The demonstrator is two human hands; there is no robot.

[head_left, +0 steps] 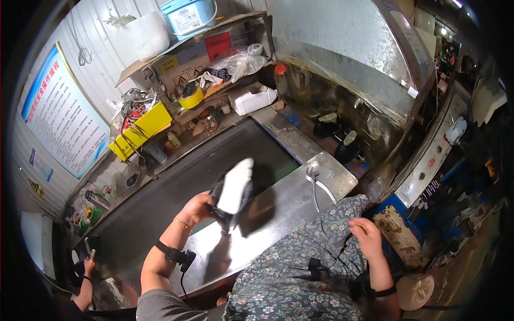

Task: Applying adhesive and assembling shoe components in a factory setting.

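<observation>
A black shoe with a white sole-shaped face [234, 187] is upright, tilted, above the metal worktop. My left hand [201, 207] is closed round its dark side; some of the fingers are hidden behind it. Off to the right, my right hand [367, 235] is held up in front of the floral apron [300, 267]. Its fingers are curled in toward the thumb, and no object shows in them. Between the two hands, a pair of pliers with pale curved handles [316, 184] lies on the metal plate at the end of the worktop.
A dark conveyor belt [182, 187] runs behind the metal worktop [270, 222]. Beyond it are a yellow bin of tools [140, 134], a tape roll [191, 98] and a white box [253, 100]. A metal hood [342, 43] stands at the back right. Another person's hand [89, 265] is at far left.
</observation>
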